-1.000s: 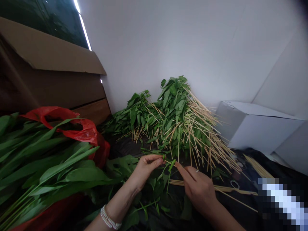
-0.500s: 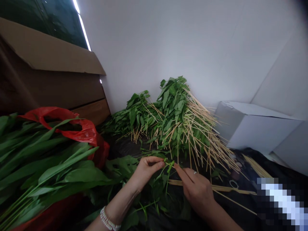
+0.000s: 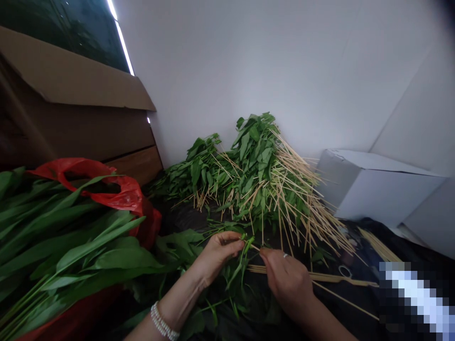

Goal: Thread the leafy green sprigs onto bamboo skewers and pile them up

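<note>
Green stem point(image 3: 248, 245) is being pinched between thumb and fingers of the nearly closed left hand point(image 3: 222, 248); thin wooden skewer point(image 3: 255, 247) is being gripped by the closed right hand point(image 3: 288, 274), touching the stem. Both are being held in front of the leaf-and-skewer pile point(image 3: 261, 158), right of the red plastic bag point(image 3: 132, 196).

The slim green stem point(image 3: 248, 245) at the left hand point(image 3: 224, 251) is too small for me to trace. The right hand point(image 3: 288, 275) hides one end of the thin, pale wooden stick point(image 3: 255, 247). Long-leaved green stalks point(image 3: 117, 258) run off left, covering much of the shiny red plastic bag point(image 3: 131, 195).
</note>
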Demonstrator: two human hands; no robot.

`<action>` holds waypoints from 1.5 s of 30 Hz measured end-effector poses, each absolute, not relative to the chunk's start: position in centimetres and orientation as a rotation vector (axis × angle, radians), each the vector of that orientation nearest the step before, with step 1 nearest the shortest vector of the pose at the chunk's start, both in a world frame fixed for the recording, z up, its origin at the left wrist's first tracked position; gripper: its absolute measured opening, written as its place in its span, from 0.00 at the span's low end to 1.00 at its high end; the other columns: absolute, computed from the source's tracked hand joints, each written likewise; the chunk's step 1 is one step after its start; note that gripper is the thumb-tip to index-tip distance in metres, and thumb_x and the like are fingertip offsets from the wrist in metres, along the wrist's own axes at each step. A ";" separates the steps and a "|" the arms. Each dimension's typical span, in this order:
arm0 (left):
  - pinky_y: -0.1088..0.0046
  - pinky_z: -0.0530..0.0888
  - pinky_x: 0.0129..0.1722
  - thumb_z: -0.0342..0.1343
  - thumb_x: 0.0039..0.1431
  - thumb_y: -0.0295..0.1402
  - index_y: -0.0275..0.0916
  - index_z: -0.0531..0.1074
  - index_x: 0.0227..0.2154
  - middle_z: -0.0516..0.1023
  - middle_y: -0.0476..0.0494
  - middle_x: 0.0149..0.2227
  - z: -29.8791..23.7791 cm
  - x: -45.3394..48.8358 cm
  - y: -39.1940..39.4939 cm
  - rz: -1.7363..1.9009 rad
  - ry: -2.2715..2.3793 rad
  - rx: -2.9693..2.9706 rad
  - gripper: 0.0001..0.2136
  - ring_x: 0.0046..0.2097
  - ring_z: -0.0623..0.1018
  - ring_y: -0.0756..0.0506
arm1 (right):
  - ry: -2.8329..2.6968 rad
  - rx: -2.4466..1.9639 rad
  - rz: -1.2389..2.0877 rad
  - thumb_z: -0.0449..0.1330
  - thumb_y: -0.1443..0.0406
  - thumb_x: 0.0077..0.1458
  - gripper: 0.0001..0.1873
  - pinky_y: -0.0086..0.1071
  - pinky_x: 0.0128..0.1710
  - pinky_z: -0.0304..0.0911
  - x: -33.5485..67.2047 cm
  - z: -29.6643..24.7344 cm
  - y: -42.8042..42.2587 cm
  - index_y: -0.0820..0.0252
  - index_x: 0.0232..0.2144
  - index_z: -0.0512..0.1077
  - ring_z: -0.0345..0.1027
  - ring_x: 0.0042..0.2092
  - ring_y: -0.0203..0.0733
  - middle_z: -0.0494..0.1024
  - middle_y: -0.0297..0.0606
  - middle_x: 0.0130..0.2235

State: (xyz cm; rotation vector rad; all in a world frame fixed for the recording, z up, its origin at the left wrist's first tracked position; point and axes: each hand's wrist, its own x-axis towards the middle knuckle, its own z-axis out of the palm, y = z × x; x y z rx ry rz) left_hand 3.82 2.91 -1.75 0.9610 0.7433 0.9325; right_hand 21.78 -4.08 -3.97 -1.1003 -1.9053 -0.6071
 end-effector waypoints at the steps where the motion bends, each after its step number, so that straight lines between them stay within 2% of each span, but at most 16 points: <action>1: 0.80 0.64 0.29 0.73 0.37 0.34 0.36 0.77 0.31 0.74 0.52 0.25 -1.6 3.9 2.8 0.933 0.726 0.946 0.16 0.26 0.70 0.55 | -1.903 -1.105 -0.610 0.51 0.76 0.60 0.10 0.30 0.31 0.58 21.7 -3.9 -4.1 0.64 0.38 0.71 0.69 0.28 0.36 0.75 0.35 0.27; 7: 0.80 0.63 0.28 0.73 0.38 0.34 0.36 0.75 0.28 0.73 0.53 0.24 -1.5 3.7 2.8 0.947 0.703 0.994 0.15 0.26 0.68 0.56 | -1.890 -1.104 -0.608 0.50 0.75 0.62 0.10 0.30 0.31 0.59 21.5 -3.6 -4.1 0.63 0.37 0.71 0.69 0.29 0.35 0.75 0.35 0.28; 11: 0.80 0.66 0.32 0.74 0.37 0.34 0.36 0.77 0.28 0.77 0.50 0.27 -1.6 3.4 3.1 1.026 0.747 0.955 0.15 0.29 0.72 0.54 | -1.898 -1.140 -0.631 0.51 0.72 0.64 0.10 0.31 0.32 0.61 21.8 -3.2 -4.1 0.68 0.43 0.71 0.70 0.32 0.38 0.76 0.39 0.29; 13: 0.80 0.65 0.31 0.74 0.37 0.35 0.36 0.77 0.28 0.77 0.50 0.27 -1.5 3.3 3.3 1.039 0.769 0.924 0.15 0.28 0.71 0.55 | -1.915 -1.155 -0.670 0.49 0.73 0.63 0.13 0.31 0.32 0.61 22.1 -3.3 -4.2 0.69 0.46 0.71 0.70 0.31 0.38 0.76 0.39 0.29; 19: 0.80 0.64 0.27 0.74 0.34 0.36 0.35 0.78 0.25 0.74 0.53 0.23 -1.6 3.6 3.2 0.993 0.799 0.970 0.15 0.24 0.68 0.56 | -1.947 -1.129 -0.728 0.48 0.78 0.60 0.16 0.31 0.29 0.59 22.3 -3.7 -4.3 0.70 0.44 0.72 0.68 0.29 0.37 0.75 0.39 0.28; 28: 0.74 0.68 0.37 0.71 0.41 0.35 0.36 0.77 0.30 0.78 0.47 0.31 -1.9 4.3 2.7 0.956 0.732 1.280 0.14 0.33 0.74 0.49 | -1.960 -1.134 -0.771 0.48 0.76 0.61 0.15 0.31 0.29 0.59 21.8 -3.0 -4.0 0.69 0.43 0.73 0.67 0.28 0.37 0.74 0.39 0.27; 31: 0.75 0.67 0.35 0.71 0.41 0.35 0.37 0.76 0.33 0.76 0.47 0.32 -1.3 3.7 3.1 1.053 0.777 1.493 0.15 0.34 0.73 0.48 | -1.865 -1.255 -0.804 0.47 0.76 0.60 0.17 0.30 0.32 0.61 23.2 -2.7 -3.7 0.68 0.47 0.71 0.69 0.31 0.37 0.76 0.40 0.31; 33: 0.76 0.65 0.32 0.70 0.42 0.35 0.37 0.76 0.29 0.74 0.48 0.30 -0.5 2.9 3.2 1.062 0.811 1.627 0.12 0.32 0.71 0.49 | -1.783 -1.337 -0.834 0.47 0.76 0.60 0.19 0.30 0.34 0.62 24.2 -2.6 -3.4 0.67 0.49 0.69 0.70 0.34 0.38 0.77 0.42 0.34; 36: 0.76 0.64 0.30 0.68 0.45 0.37 0.38 0.79 0.26 0.72 0.47 0.28 0.8 1.6 2.8 0.700 0.646 1.826 0.09 0.31 0.70 0.49 | -1.753 -1.376 -0.854 0.47 0.76 0.59 0.19 0.31 0.36 0.62 25.2 -2.4 -3.2 0.67 0.49 0.69 0.71 0.37 0.40 0.77 0.43 0.35; 40: 0.75 0.64 0.28 0.68 0.44 0.40 0.46 0.82 0.35 0.74 0.47 0.28 1.2 0.7 2.3 0.126 0.399 2.010 0.13 0.31 0.70 0.47 | -1.784 -1.388 -0.845 0.48 0.76 0.59 0.18 0.31 0.37 0.62 25.1 -2.3 -3.3 0.68 0.48 0.70 0.70 0.36 0.41 0.76 0.42 0.33; 42: 0.75 0.65 0.29 0.69 0.42 0.39 0.47 0.82 0.35 0.74 0.48 0.27 0.7 0.8 2.2 0.080 0.371 2.099 0.13 0.31 0.70 0.47 | -1.789 -1.392 -0.837 0.49 0.76 0.59 0.17 0.31 0.38 0.62 25.0 -2.3 -3.3 0.69 0.47 0.71 0.70 0.36 0.41 0.76 0.42 0.32; 45: 0.74 0.65 0.31 0.68 0.44 0.35 0.46 0.82 0.30 0.75 0.48 0.25 -0.1 1.2 2.2 0.110 0.376 2.170 0.07 0.32 0.72 0.46 | -1.783 -1.386 -0.820 0.49 0.76 0.59 0.16 0.32 0.39 0.63 24.9 -2.4 -3.3 0.69 0.47 0.71 0.70 0.37 0.41 0.76 0.42 0.32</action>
